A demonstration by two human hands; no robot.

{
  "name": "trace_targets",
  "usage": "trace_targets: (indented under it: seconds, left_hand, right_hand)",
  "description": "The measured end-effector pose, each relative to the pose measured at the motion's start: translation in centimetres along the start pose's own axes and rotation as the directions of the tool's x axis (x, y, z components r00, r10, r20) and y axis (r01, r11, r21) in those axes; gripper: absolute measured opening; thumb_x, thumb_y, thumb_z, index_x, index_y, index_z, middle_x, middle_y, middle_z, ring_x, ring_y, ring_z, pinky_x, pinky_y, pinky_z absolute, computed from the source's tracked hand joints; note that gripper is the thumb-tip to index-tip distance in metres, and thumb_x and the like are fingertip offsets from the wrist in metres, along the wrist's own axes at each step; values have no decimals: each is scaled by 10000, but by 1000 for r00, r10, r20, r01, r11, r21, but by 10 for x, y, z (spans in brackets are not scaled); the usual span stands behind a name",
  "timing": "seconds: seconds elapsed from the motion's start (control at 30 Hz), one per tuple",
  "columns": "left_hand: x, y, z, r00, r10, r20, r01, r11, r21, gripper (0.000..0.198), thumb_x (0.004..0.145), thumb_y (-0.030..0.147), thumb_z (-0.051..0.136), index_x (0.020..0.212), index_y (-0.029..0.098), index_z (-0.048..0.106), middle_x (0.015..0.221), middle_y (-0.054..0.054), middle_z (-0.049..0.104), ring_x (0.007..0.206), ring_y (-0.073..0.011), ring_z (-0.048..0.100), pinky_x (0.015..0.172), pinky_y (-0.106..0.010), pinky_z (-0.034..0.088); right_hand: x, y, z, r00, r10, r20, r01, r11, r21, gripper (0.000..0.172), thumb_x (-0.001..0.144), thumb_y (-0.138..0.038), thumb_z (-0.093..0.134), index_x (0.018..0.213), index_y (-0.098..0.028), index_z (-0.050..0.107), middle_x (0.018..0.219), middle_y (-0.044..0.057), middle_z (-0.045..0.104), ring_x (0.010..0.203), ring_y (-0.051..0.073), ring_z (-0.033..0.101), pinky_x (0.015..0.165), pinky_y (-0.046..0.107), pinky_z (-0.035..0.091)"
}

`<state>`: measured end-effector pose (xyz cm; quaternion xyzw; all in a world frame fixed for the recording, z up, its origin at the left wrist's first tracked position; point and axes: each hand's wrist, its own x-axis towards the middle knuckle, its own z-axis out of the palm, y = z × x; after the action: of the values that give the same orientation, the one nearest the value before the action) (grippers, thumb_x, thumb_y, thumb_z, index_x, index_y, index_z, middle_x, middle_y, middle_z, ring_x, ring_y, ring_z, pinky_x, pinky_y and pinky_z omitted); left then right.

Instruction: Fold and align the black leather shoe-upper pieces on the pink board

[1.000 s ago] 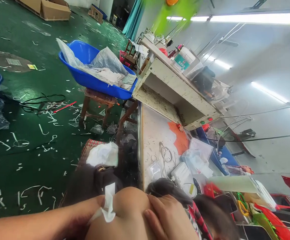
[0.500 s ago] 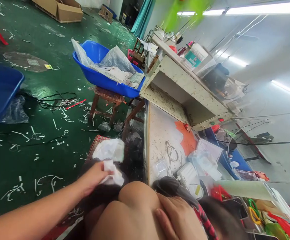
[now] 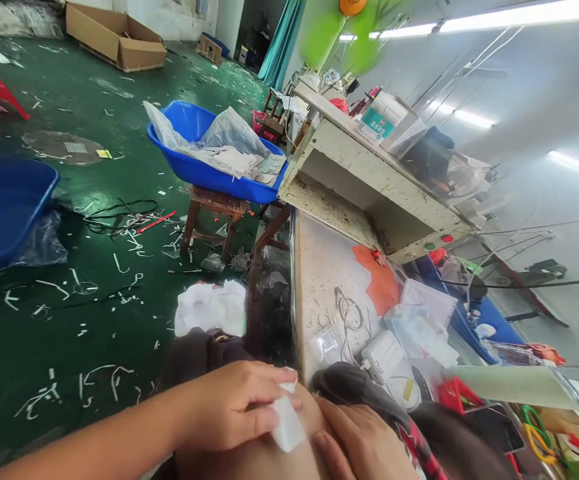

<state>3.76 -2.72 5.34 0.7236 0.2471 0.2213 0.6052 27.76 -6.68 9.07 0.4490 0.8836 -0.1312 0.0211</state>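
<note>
My left hand [image 3: 242, 407] reaches in from the lower left, its fingers and thumb closed on a folded white tissue [image 3: 288, 427]. The tissue is pressed against bare skin [image 3: 306, 403], which looks like a bent knee. Close to its right, my right hand [image 3: 369, 437] lies on the same skin with fingers stretched out and thumb apart, holding nothing visible. Part of that hand is cut off by the lower edge. Beyond my left hand, a white crumpled bundle [image 3: 209, 307] of paper or cloth lies beside dark fabric.
To the right is a worktable [image 3: 319, 267] with a coiled cable, a white device [image 3: 386, 353] and plastic bags. A blue tub [image 3: 194, 173] sits on a wooden stool [image 3: 214, 207]. Another blue tub [image 3: 9, 207] stands at left. Scraps litter the green floor [image 3: 119, 320].
My left hand has moved right with the tissue, from beside the white bundle onto the bare skin. My right hand stays on the skin. The camera view has shifted slightly.
</note>
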Motion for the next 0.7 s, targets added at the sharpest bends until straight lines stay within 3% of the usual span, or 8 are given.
trace_targets:
  seconds: [0.1,0.23,0.4,0.47,0.57,0.63,0.7]
  left_hand:
    - [-5,-20,3,987,-65,-146,57,997,-61,345,786,201,485,1076,220,671,1195,-55,618,1142,-214,547,1010,-332,394]
    - [-9,-40,10,963,-101,-251,42,972,-232,315,759,169,483,953,234,721,1095,-31,669,1059,-198,605,964,-319,444]
    - [-38,-57,30,914,1,-405,-76,983,-168,288,874,291,437,1013,310,688,1128,-20,644,1060,-195,607,963,-316,449]
    - [-53,-66,34,918,4,-396,-81,981,-178,305,906,353,400,1061,332,662,1164,-16,628,1088,-192,591,974,-308,437]
    - [-63,-76,24,951,-91,-295,44,986,-163,320,897,340,399,1038,306,685,1115,-28,662,1034,-197,617,925,-296,464]
    - [-56,-73,9,916,-133,-378,106,990,-91,316,858,301,423,959,283,721,1044,-29,692,979,-200,634,897,-291,473]
    - [-37,-61,-5,856,-89,-509,94,995,-16,330,826,253,429,1012,277,701,1057,-17,688,992,-197,625,910,-283,458]
  right_hand:
    - [0,0,0,999,9,35,-9,1000,3,297,922,-328,399,1121,-178,561,855,42,699,739,187,663,654,260,479]
    - [-1,-3,-1,999,-8,45,8,1000,10,323,926,-336,389,1161,-179,547,855,44,698,739,190,662,664,269,486]
    - [-1,-7,-2,999,14,45,-14,1000,-1,346,942,-350,343,1149,-173,557,840,54,696,729,192,659,657,268,479]
    - [-1,-8,-2,1000,-4,20,4,1000,-5,364,947,-369,316,1110,-169,573,796,50,693,687,190,656,622,269,472]
    - [0,-8,-3,1000,-13,-16,13,1000,-23,387,955,-390,276,992,-178,597,732,42,682,635,184,645,579,273,456]
    - [0,-7,-2,999,-14,-32,12,999,-38,393,958,-393,264,904,-190,597,698,35,672,607,178,635,567,274,446]
    - [1,-6,0,999,-23,-47,21,999,-50,404,962,-392,254,841,-196,586,676,31,665,585,169,626,568,270,439]
